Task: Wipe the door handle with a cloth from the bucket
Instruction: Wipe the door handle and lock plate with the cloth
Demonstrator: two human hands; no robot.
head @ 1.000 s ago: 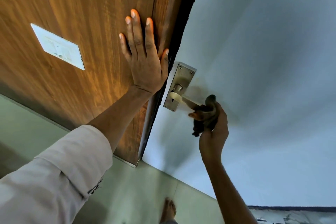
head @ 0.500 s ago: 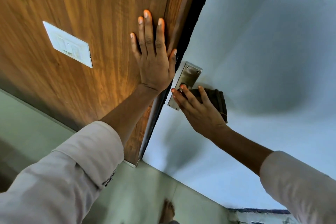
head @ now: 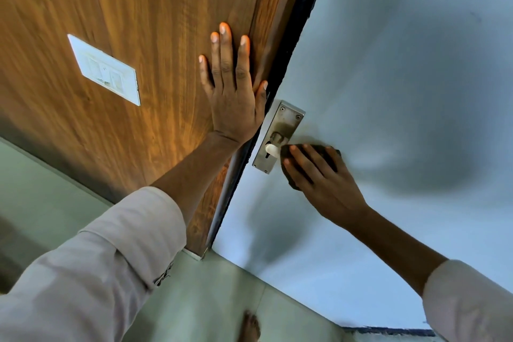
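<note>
A metal door handle plate (head: 280,130) is fixed near the left edge of a pale grey door (head: 402,91). Only the pale stub of the lever (head: 270,148) shows; the rest is covered. My right hand (head: 316,175) lies flat over a dark cloth (head: 333,154) and presses it on the lever just right of the plate. My left hand (head: 231,91) is spread flat, fingers apart, against the brown wooden panel (head: 125,8) left of the door edge. No bucket is in view.
A white switch plate (head: 104,69) sits on the wooden panel at left. A dark gap (head: 291,55) runs between panel and door. Below is a greenish tiled floor (head: 194,300) with a bare foot (head: 249,326).
My right hand turned from gripping the lever's end with the cloth to lying flat over it, then slid slightly down and right along the lever. The left hand stayed pressed on the panel.
</note>
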